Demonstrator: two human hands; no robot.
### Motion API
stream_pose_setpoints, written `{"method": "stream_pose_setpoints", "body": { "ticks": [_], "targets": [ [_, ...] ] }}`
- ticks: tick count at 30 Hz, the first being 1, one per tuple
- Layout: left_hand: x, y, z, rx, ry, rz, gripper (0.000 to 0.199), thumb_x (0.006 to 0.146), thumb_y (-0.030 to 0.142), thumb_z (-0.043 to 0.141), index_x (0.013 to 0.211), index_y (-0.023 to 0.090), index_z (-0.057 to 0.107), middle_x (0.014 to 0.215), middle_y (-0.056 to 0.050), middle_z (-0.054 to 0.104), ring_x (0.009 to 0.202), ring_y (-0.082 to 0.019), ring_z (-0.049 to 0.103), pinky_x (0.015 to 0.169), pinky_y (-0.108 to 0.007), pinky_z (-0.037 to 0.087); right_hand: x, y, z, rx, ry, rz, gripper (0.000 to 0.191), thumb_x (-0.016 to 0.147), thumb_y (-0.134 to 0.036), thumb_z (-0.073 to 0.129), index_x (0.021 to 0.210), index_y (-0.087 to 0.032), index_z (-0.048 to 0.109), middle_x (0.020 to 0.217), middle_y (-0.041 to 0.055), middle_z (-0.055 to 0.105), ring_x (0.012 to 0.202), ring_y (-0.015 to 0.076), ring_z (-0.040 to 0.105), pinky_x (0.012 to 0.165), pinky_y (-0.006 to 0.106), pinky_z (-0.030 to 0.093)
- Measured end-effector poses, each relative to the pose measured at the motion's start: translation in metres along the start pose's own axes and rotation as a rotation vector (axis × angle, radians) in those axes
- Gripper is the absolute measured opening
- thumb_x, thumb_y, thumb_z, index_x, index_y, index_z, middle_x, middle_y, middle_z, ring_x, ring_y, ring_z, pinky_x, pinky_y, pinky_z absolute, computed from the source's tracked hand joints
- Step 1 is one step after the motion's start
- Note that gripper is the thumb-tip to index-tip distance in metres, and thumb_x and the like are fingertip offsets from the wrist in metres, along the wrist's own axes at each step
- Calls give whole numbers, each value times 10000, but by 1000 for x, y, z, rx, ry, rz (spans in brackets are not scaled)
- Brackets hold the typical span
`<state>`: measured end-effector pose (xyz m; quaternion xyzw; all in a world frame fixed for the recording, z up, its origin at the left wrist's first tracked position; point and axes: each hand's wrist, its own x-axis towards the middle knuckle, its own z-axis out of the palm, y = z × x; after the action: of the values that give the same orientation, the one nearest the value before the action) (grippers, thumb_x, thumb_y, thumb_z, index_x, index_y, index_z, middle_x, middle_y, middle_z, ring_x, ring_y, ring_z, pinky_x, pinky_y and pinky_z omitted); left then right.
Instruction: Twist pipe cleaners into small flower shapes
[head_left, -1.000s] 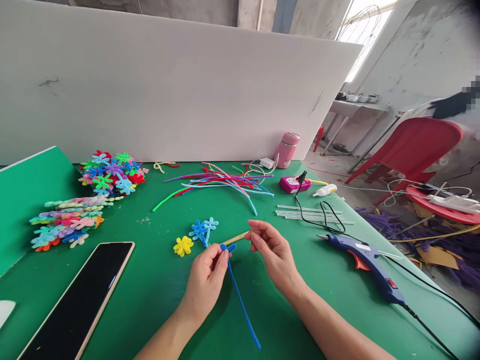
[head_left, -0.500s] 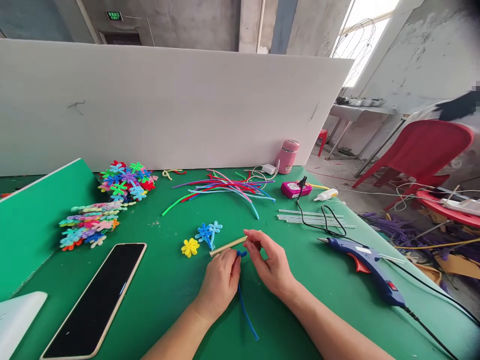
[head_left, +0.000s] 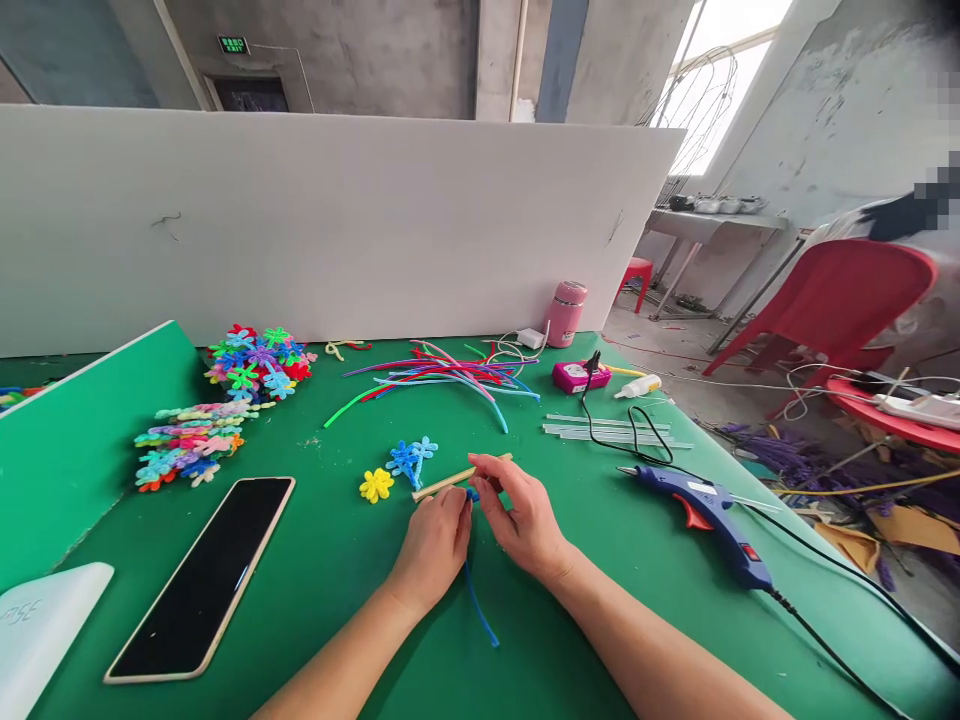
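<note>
A long white board [head_left: 360, 220] stands along the far edge of the green worktop [head_left: 315, 560]. On the worktop, a blue glue gun [head_left: 709, 510] lies to the right and a phone [head_left: 202, 580] to the left. Between them the person's two hands are close together. The left hand [head_left: 431, 540] has its grip pinching a fuzzy blue strand [head_left: 480, 605], whose tail hangs below it. The right hand [head_left: 521, 515] is half curled just beside the strand's upper end; whether its grip touches the strand, I cannot tell. A pale stick [head_left: 442, 485] slants just beyond the fingers. Near its left end are blue flowers [head_left: 409, 462] and, smallest, a yellow flower [head_left: 376, 485].
</note>
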<state>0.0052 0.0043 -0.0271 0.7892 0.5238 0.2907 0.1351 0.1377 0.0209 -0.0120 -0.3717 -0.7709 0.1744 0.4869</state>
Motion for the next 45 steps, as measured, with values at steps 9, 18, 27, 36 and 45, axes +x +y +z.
{"method": "stream_pose_setpoints", "body": {
  "ticks": [9, 18, 27, 36, 45],
  "targets": [
    [-1, 5, 0, 74, -1, 4, 265, 855, 209, 304, 667, 197, 490, 665, -51, 558, 604, -190, 509, 550, -289, 315, 1, 0, -4, 128, 167, 208, 207, 865, -215, 332, 987, -198, 499, 578, -39, 390, 479, 104, 358, 492, 236, 336],
    [-1, 2, 3, 59, 22, 22, 238, 845, 196, 312, 690, 183, 492, 688, -64, 559, 647, -211, 537, 586, -306, 369, 6, 8, -1, 180, 249, 219, 237, 851, -243, 369, 1068, -194, 450, 576, -55, 338, 497, 100, 342, 495, 225, 310],
    [-1, 5, 0, -89, 51, -10, 206, 823, 207, 357, 645, 194, 461, 640, -31, 505, 603, -186, 487, 573, -298, 344, 8, 9, -2, 226, 297, 198, 284, 822, -193, 400, 1106, -194, 398, 726, -19, 438, 556, 88, 400, 530, 216, 360],
    [14, 11, -10, -399, 63, -203, 222, 834, 284, 368, 637, 195, 419, 536, 48, 362, 483, -105, 346, 456, -218, 291, 8, 6, -3, 324, 199, 325, 337, 801, -174, 427, 1136, -196, 393, 829, 8, 478, 594, 83, 430, 553, 217, 395],
    [24, 5, -14, -1290, -138, -660, 225, 736, 339, 560, 620, 162, 481, 515, 63, 399, 434, -48, 316, 390, -162, 237, 6, 6, -1, 513, 12, 476, 399, 787, -199, 476, 1175, -221, 389, 920, 27, 514, 705, 100, 503, 686, 259, 440]
  ]
}}
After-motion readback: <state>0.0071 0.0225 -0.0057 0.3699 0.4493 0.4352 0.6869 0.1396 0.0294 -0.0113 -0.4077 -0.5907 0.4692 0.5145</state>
